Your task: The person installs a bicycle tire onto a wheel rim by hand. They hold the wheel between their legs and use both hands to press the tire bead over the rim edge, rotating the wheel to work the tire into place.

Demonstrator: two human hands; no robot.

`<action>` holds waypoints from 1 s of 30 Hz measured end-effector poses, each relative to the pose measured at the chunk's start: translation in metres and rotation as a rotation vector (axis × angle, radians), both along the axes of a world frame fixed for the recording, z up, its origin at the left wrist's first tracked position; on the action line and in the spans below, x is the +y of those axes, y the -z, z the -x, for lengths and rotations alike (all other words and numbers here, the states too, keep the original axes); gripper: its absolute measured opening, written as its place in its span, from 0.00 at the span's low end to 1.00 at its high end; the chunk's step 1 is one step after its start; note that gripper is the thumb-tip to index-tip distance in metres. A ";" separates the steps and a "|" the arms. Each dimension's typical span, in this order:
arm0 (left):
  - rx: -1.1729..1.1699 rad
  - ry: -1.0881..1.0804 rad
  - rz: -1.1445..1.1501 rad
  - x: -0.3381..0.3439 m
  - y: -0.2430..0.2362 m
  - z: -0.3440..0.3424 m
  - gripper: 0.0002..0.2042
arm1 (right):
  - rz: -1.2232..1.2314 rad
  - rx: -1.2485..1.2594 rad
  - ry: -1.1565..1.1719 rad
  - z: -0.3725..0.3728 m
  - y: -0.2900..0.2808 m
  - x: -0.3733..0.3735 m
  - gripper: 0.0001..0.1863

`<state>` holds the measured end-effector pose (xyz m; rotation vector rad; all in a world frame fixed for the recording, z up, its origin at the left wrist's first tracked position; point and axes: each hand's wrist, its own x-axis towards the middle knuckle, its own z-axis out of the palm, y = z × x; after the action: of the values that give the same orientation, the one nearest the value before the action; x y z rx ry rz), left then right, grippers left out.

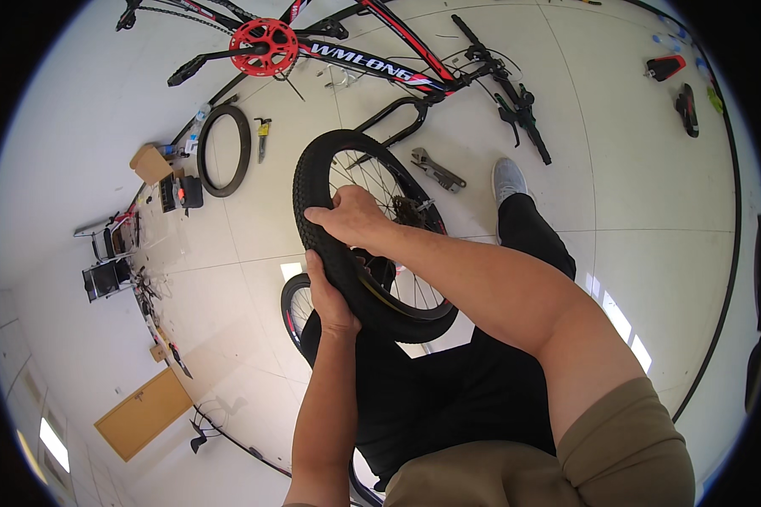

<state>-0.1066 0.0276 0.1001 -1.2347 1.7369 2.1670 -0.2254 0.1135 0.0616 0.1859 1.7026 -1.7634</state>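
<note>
Black tyre (313, 173) on spoked wheel (410, 209), centre stage, tilted just ahead of black trousers (448, 397). Right hand (357, 220) clamped on tyre, thumb across tread, fingers curled in toward spokes; left hand (331, 296) just below, wrapped around outer edge, most fingers hidden. Adjustable wrench (438, 171) on floor (651, 186) just beyond wheel. Grey shoe (509, 179) right of wrench. Farther out, black-and-red bike frame (372, 65); loose tyre (245, 152) over left, yellow-handled tool (264, 131) beside it.
</note>
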 end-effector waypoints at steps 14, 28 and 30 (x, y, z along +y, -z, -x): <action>-0.011 -0.040 0.016 -0.003 0.003 -0.006 0.31 | 0.043 -0.070 -0.057 0.000 -0.002 0.001 0.29; -0.012 -0.056 0.046 -0.004 0.004 -0.019 0.33 | 0.145 -0.118 -0.097 -0.004 -0.011 0.006 0.30; -0.014 -0.052 0.042 -0.005 0.003 -0.019 0.33 | 0.144 -0.113 -0.098 -0.004 -0.011 0.006 0.29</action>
<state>-0.0877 0.0231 0.0973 -1.3161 1.7735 2.1541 -0.2215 0.1193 0.0722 0.1331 1.4745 -1.7609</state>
